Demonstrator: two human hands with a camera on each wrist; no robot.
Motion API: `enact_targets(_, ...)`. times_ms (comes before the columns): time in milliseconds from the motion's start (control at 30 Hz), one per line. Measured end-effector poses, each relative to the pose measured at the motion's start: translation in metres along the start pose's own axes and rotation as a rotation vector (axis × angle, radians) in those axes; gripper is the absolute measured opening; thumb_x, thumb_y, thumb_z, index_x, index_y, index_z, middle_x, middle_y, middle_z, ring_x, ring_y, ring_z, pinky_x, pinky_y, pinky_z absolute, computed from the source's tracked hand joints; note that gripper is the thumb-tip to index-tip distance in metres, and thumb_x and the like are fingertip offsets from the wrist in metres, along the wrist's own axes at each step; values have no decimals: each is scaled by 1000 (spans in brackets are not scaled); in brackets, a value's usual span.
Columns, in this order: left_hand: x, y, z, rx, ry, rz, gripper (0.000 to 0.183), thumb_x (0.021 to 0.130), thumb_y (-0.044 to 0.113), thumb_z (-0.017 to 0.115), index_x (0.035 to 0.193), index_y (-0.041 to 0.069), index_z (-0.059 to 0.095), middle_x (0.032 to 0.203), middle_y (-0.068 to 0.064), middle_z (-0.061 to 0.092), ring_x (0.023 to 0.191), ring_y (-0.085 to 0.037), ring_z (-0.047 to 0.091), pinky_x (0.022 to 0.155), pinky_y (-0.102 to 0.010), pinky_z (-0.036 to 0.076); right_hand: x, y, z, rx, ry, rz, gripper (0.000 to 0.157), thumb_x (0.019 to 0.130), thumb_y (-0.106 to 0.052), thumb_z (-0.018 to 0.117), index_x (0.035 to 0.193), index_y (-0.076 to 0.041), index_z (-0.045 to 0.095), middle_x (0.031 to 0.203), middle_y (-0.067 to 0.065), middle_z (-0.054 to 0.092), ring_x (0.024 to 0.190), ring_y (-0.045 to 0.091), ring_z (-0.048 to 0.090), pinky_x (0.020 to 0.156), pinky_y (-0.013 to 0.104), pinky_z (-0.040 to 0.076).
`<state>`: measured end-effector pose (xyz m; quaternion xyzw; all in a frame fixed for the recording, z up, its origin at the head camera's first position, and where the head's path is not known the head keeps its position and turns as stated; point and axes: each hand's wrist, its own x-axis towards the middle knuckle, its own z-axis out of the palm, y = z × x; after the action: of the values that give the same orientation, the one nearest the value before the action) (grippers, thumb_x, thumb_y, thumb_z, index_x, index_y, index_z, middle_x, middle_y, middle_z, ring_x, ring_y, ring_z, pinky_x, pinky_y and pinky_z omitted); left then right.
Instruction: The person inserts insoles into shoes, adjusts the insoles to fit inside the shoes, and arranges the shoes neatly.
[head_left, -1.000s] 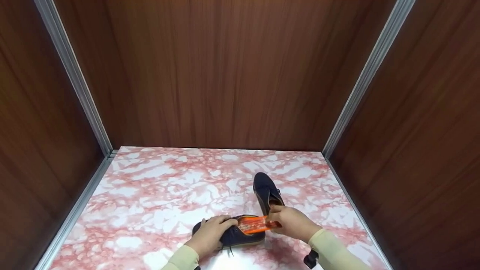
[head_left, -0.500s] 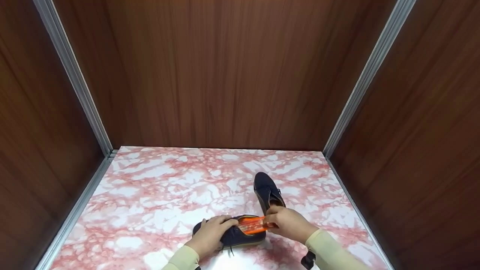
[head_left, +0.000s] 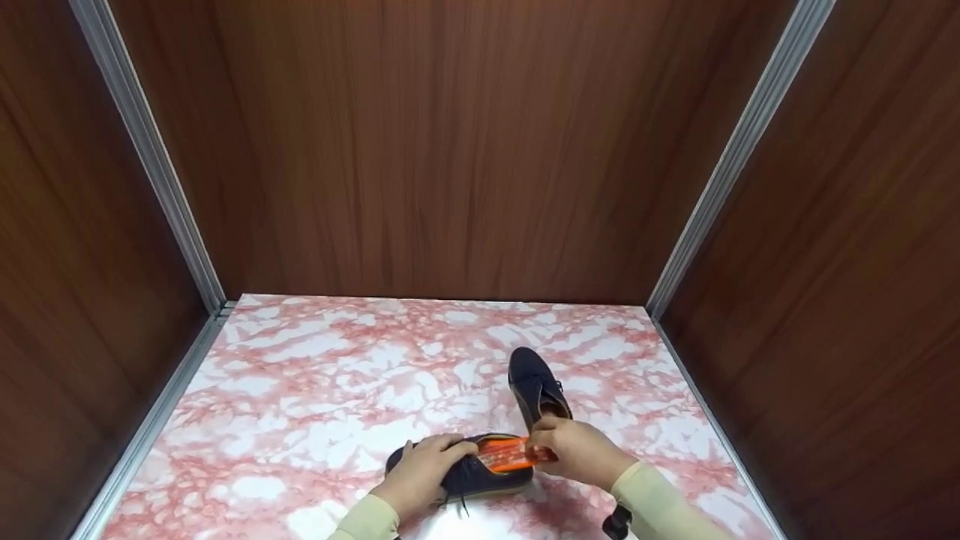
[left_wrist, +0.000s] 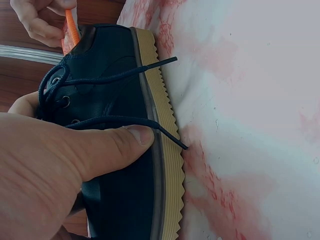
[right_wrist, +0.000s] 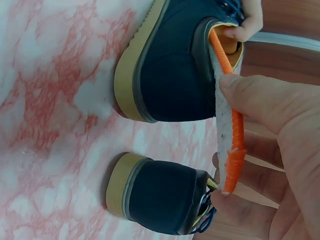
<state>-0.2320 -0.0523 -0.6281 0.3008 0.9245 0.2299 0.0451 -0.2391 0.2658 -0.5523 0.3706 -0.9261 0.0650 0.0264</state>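
Observation:
A dark navy lace-up shoe (head_left: 491, 482) with a tan ridged sole lies sideways across the table's front part, toe to the left. My left hand (head_left: 424, 466) grips its front half, the thumb (left_wrist: 125, 145) pressed on the side just above the sole. From the shoe's opening sticks an insole (head_left: 501, 454) with an orange edge and a red-and-white patterned top. My right hand (head_left: 581, 450) pinches the heel end of this insole (right_wrist: 236, 132) behind the shoe's collar. The insole's front end is hidden inside the shoe.
A second navy shoe (head_left: 529, 373) stands just beyond my right hand, toe pointing away. The table (head_left: 322, 390) has a red-and-white marbled top. Brown wood-look panels (head_left: 420, 150) with grey metal corner posts (head_left: 739, 161) enclose it at the back and both sides.
My right hand has shifted slightly left, toward the shoe, with the insole in it, so a little less of the insole shows. The left hand and both shoes have hardly moved.

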Motion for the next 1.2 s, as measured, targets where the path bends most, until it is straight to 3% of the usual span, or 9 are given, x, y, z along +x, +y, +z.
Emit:
enact_targets(367, 0, 0, 2, -3, -27, 2, 90, 84, 6, 93, 153, 47, 53, 163, -4, 55, 147, -42, 57, 106, -87, 44, -4, 6, -7, 7, -19, 22, 35, 81, -27, 97, 111, -21, 82, 114, -4, 74, 89, 11, 71, 80, 38, 66)
enact_targets(633, 3, -1, 0, -6, -23, 4, 89, 85, 7, 93, 153, 48, 53, 163, -3, 56, 147, -41, 58, 106, -88, 43, -1, 9, -12, 24, -33, 17, 26, 80, -20, 98, 101, -22, 82, 108, -4, 72, 87, 9, 68, 81, 33, 64)
enact_targets(1200, 4, -1, -2, -28, -51, -24, 90, 84, 5, 93, 152, 50, 53, 162, -3, 56, 148, -41, 56, 108, -89, 41, 0, 5, -4, -25, 61, -85, 13, 88, -16, 93, 99, -20, 87, 108, -1, 70, 92, 11, 69, 79, 27, 63)
